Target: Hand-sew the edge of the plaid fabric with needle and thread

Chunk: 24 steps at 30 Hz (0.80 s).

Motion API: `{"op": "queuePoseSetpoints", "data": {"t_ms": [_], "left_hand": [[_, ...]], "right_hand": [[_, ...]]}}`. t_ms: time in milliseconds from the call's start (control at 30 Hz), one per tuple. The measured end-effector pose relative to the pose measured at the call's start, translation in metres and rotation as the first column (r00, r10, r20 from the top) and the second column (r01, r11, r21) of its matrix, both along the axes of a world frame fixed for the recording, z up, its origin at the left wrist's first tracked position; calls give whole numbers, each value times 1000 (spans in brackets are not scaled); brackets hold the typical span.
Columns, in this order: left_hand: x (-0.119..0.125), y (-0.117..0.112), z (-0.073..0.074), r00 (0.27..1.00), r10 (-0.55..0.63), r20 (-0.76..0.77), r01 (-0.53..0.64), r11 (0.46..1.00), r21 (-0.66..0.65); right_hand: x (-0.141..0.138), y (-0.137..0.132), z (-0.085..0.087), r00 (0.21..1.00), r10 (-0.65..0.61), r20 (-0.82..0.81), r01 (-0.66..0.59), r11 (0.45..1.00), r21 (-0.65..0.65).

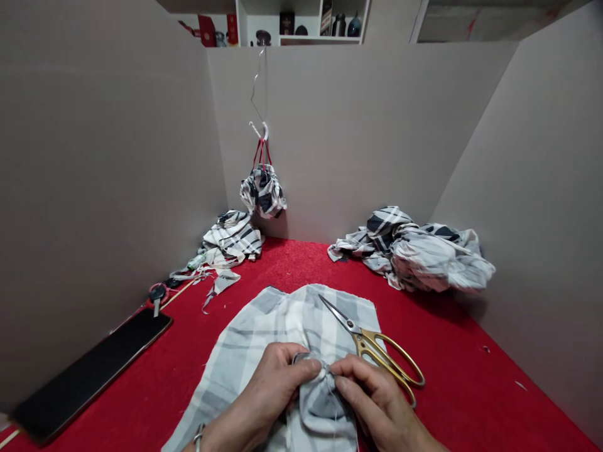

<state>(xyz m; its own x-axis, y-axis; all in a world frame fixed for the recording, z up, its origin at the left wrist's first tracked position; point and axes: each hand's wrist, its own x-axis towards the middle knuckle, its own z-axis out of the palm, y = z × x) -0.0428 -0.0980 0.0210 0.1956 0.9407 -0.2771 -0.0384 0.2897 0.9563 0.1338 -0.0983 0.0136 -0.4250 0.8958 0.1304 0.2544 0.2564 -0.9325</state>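
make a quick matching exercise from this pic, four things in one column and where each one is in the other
Things:
1. gold-handled scissors
2. plaid bundle with red loops
3. black flat device
4. plaid fabric heap

Places:
a. hanging from a white hanger
b. lying along the left wall
c. on the grey plaid cloth by the right hand
d. in the back right corner

Pairs: 1c, 2a, 3b, 4d

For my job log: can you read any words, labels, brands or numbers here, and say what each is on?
None can be read. The labels on the boxes on the shelf are too small and blurred; the black phone and gold-handled scissors show no legible marking.
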Motion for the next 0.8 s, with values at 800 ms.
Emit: {"op": "queuePoseSetpoints", "data": {"t_ms": [800], "left_hand": [[-6,3,1,985,-90,147,98,994,-45]], "right_hand": [[6,2,-26,891,-65,-448,-172,867,-468]]}}
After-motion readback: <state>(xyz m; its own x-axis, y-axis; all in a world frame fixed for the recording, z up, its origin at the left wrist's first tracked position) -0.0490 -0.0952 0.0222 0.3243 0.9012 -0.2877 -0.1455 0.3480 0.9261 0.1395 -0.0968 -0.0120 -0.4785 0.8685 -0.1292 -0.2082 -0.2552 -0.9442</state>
